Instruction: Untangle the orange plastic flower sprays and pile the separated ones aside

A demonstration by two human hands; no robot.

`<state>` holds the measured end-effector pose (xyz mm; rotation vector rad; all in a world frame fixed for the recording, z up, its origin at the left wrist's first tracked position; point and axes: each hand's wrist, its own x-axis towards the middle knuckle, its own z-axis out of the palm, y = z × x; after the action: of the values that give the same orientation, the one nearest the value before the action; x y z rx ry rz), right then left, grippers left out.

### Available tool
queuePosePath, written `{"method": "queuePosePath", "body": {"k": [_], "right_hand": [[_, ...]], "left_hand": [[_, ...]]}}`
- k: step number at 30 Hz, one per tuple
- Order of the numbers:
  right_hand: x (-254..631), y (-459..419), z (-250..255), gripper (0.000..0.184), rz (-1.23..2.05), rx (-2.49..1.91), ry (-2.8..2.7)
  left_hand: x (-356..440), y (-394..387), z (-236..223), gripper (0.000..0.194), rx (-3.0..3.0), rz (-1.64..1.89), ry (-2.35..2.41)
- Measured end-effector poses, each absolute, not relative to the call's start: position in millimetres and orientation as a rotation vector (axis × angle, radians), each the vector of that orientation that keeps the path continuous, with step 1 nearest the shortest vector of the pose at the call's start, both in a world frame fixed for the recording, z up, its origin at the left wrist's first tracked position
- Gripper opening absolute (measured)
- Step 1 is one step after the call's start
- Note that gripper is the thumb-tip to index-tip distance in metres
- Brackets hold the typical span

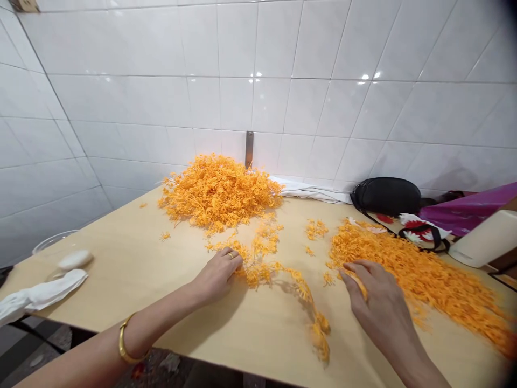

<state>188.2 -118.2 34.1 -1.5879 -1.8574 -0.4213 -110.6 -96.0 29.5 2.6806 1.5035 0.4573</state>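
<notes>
White-tiled walls [274, 102] back a pale worktop [141, 280]; the left hand [218, 272] curls, grip hidden, at a loose orange plastic-looking tangle [258, 276]; the right hand [377, 304] pinches an orange sprig [359, 284] beside a long orange heap [436, 283], probably placed for easy reach.

The left hand's [216, 275] fingertips are tucked out of sight by the orange flowers [258, 272], so you can't see just what they pinch. Some fingers of the right hand [377, 296] are hidden under it. The bottom edge cuts off both arms. The near end of the flower string [302, 291] is blurry. The big orange heap [220, 191] hides the bottom of the metal strip [249, 148]. The right edge cuts off the white bottle [490, 240] and the purple bag [468, 213].
</notes>
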Motion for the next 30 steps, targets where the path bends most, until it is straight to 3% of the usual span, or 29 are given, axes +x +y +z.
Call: {"method": "queuePosePath", "body": {"k": [5,13,19,23,26,30], "right_hand": [[149.4,-91.7,19.3,0.022,0.045,-1.426,-2.119],[115.6,-54.1,16.3,0.024,0.049,-1.383,-2.191],[105.5,-32.9,24.1,0.027,0.079,-1.359,-2.222],[84.5,-27.7,24.2,0.032,0.023,-1.196,-2.363],[72.6,-27.4,20.8,0.038,0.009,-1.115,-2.491],[80.1,-22.1,15.0,0.042,0.057,-1.159,-2.571]], "left_hand": [[-124.3,-100.6,32.8,0.028,2.727,0.519,1.557],[-150.2,-105.0,38.9,0.034,2.611,0.779,1.685],[-140.7,-105.1,52.5,0.018,2.391,1.137,1.817],[-113.6,-100.7,47.6,0.022,2.558,0.972,1.751],[-103.0,-96.5,29.3,0.009,2.642,0.755,1.731],[-117.4,-87.1,9.0,0.016,2.653,0.841,1.682]]}}
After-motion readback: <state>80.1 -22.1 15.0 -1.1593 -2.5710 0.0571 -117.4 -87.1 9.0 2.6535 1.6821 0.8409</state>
